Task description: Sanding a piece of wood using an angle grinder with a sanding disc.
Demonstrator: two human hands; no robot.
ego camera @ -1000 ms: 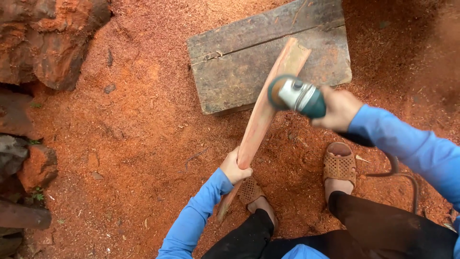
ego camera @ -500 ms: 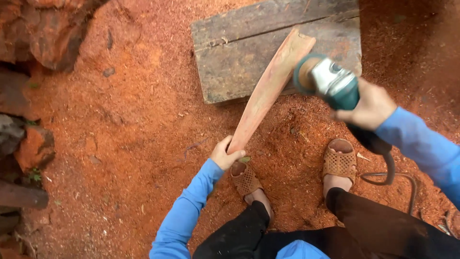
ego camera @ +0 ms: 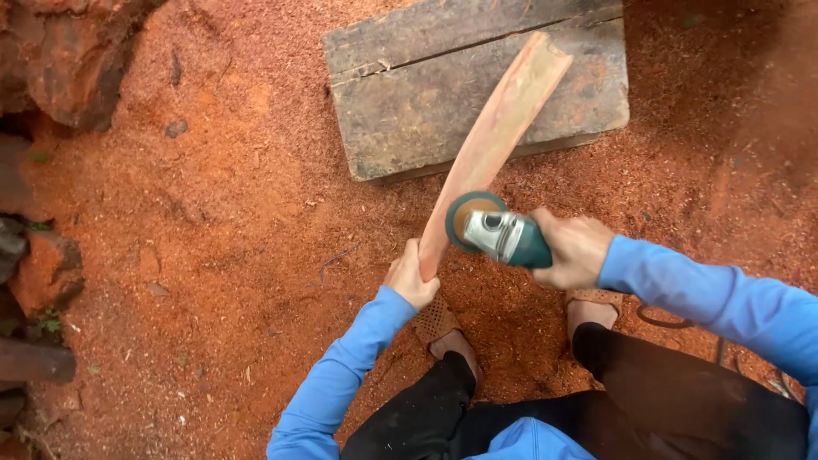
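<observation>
red sawdust ground (ego camera: 213,213), weathered grey plank (ego camera: 409,102), reddish rocks (ego camera: 68,60).

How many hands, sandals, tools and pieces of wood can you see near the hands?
Hands: 2, left hand and right hand
Sandals: 2, left sandal and right sandal
Power tools: 1, green grinder
Wood pieces: 2, reddish stick and grey plank
Total: 7

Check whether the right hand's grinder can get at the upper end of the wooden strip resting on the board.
Probably yes: the right hand holds the grinder beside the wooden strip, and nothing covers its upper end on the board.
</observation>
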